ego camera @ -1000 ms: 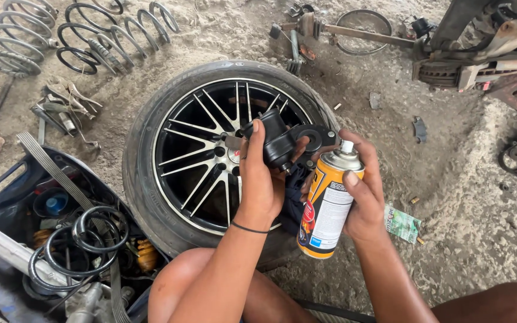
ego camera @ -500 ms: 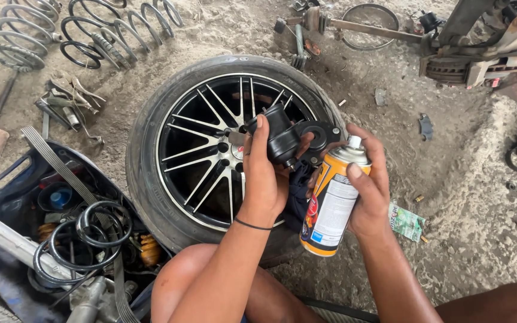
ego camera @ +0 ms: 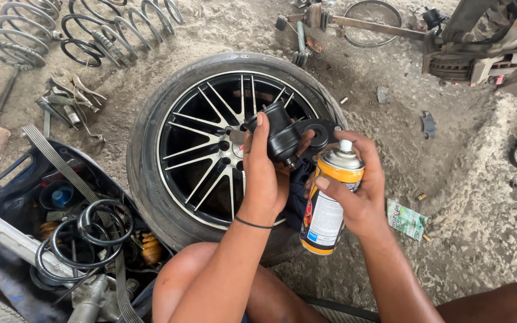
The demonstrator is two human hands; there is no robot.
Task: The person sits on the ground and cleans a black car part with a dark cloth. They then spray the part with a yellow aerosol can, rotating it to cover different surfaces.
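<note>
Black rubber car part (ego camera: 282, 133) gripped in left hand (ego camera: 264, 179), orange spray can (ego camera: 329, 200) gripped in right hand (ego camera: 360, 191), both held over a wheel (ego camera: 222, 143) lying flat on the dirt floor (ego camera: 462, 197).
Left fingers clenched round the part, right fingers wrapped round the can, index near the white nozzle; can upright, just right of the part, nozzle level with it. No spray visible, part looks dry, so spraying judged not begun. Far left: coil springs (ego camera: 91, 30), hand tools (ego camera: 70, 104). Near left: open toolbox (ego camera: 61, 197) with black hoses. Far right: rusty suspension parts (ego camera: 480, 48). Green wrapper (ego camera: 407, 219) right of the can. Nothing blocks the hands.
</note>
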